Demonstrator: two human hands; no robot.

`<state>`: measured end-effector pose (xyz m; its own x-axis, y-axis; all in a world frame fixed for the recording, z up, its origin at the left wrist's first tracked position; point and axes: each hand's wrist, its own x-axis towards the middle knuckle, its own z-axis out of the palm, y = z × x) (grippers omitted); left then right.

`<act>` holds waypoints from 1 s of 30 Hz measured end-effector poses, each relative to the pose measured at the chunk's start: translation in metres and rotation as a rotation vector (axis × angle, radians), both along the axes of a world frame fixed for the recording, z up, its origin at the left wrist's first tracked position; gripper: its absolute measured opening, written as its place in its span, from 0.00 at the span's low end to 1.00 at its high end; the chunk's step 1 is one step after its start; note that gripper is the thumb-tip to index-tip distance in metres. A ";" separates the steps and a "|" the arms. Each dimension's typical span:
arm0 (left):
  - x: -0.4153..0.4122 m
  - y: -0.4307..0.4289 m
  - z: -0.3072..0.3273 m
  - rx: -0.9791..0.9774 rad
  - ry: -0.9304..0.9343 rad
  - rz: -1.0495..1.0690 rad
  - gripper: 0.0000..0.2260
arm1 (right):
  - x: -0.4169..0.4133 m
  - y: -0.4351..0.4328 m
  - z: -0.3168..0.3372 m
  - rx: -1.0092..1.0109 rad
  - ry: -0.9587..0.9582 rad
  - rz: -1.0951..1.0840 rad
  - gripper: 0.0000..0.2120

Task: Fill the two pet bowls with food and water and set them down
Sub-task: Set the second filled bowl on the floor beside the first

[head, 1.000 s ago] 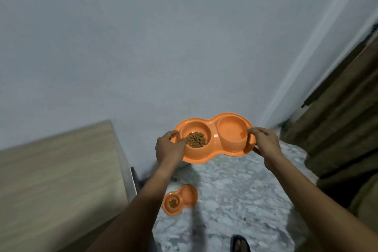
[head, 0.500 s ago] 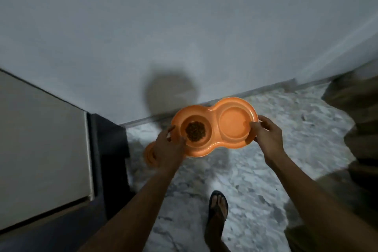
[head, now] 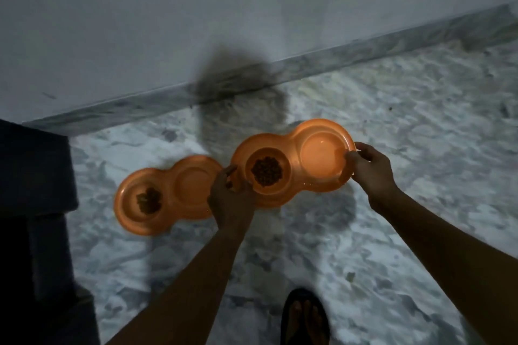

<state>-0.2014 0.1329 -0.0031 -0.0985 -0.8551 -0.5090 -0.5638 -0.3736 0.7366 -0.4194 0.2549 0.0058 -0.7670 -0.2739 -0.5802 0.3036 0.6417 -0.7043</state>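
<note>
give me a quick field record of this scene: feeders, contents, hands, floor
held feeder: orange double pet bowl, gripped at both ends
left hand: on the kibble end
right hand: on the other end
held contents: kibble in left well; right well's contents unclear
second feeder: matching orange double bowl on marble floor, kibble in its left well
foot: sandalled foot at bottom edge
</note>
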 end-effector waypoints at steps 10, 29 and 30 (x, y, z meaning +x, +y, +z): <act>-0.026 -0.002 -0.083 0.007 -0.086 0.017 0.16 | -0.021 -0.014 -0.100 0.061 -0.022 0.072 0.13; -0.019 -0.012 0.020 0.033 -0.110 -0.117 0.21 | 0.028 -0.017 -0.011 0.183 0.131 0.231 0.29; -0.015 -0.014 0.042 0.019 -0.102 -0.141 0.21 | 0.036 -0.019 0.011 0.177 0.135 0.234 0.28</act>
<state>-0.2163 0.1190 0.0385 -0.1635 -0.8266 -0.5385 -0.6831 -0.2990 0.6663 -0.3832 0.2357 0.0172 -0.7682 -0.3559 -0.5321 0.0452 0.7990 -0.5997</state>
